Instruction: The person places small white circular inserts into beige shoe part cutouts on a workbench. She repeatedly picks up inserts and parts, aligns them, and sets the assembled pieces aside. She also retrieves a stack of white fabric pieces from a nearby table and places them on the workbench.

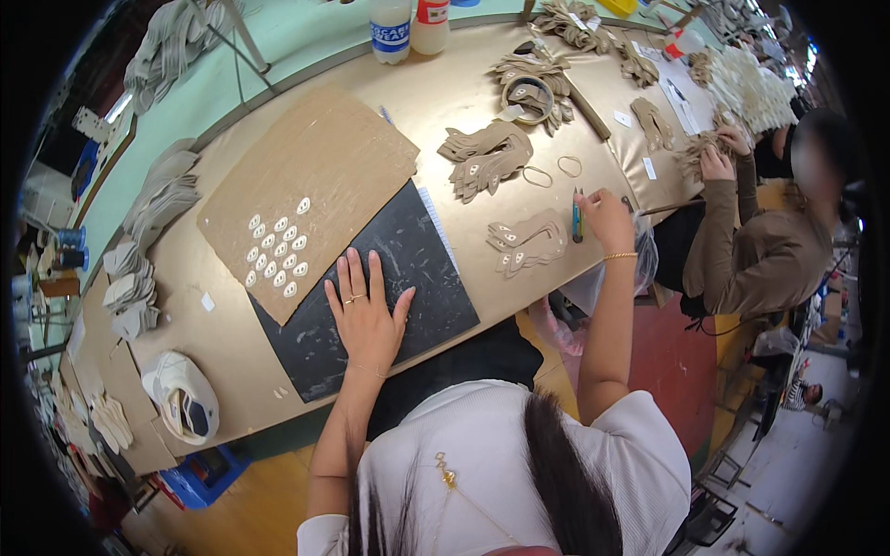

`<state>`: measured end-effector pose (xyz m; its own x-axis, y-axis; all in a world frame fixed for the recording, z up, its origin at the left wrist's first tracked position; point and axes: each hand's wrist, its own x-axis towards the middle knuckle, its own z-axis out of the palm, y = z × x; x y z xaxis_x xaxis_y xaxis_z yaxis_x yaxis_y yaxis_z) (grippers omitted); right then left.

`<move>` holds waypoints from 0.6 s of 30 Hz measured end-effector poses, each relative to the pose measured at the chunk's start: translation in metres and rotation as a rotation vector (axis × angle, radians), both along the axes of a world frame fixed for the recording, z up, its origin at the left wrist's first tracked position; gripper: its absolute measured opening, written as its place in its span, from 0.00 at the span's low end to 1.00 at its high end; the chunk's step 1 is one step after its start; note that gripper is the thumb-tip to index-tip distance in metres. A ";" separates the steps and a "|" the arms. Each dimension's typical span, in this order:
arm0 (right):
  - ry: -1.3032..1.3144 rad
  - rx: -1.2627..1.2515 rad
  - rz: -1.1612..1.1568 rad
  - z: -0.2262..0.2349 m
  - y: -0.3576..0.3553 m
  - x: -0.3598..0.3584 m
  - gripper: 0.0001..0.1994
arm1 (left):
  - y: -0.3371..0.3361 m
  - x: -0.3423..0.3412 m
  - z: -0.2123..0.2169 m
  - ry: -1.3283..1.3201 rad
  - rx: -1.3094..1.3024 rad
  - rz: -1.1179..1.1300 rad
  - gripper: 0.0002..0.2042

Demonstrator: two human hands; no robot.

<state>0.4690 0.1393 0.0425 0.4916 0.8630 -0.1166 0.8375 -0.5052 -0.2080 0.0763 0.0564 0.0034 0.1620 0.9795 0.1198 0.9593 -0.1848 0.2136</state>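
My left hand [363, 310] lies flat, fingers spread, on a black board [417, 269] with scuff marks. Overlapping that board is a brown sheet [306, 139] carrying several small white oval pieces [281, 250] with dark marks. Over to the right, my right hand [608, 222] has its fingers pinched at the upper end of a slim blue-green tool [578, 224], perhaps a cutter or pen; its exact kind is unclear. Beside it are tan cut pieces [528, 243] bearing similar white ovals. A larger pile of tan pieces [487, 157] sits beyond.
A tape roll [527, 99], two rubber bands [569, 167] and two bottles [390, 32] stand or lie farther back. Grey pieces [167, 190] are stacked at left near a white cap-like item [181, 397]. A co-worker [760, 232] handles tan pieces at right.
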 end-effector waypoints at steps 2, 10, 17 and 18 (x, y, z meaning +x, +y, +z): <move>0.057 0.088 -0.067 -0.020 -0.009 -0.008 0.21 | 0.001 -0.003 0.003 -0.042 -0.017 0.013 0.38; 0.242 0.123 -0.032 -0.026 -0.012 0.009 0.17 | 0.008 0.005 0.000 -0.061 0.101 0.075 0.38; 0.695 0.397 -0.049 -0.027 -0.053 0.015 0.17 | 0.012 0.003 -0.002 -0.066 0.045 0.078 0.38; 0.691 0.353 -0.023 -0.023 -0.062 0.012 0.18 | 0.012 0.003 -0.001 -0.059 0.052 0.076 0.38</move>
<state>0.4809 0.0771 0.0195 0.4254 0.8966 -0.1229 0.4494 -0.3272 -0.8312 0.0789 0.0686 0.0028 0.0785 0.9810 0.1777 0.9570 -0.1241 0.2623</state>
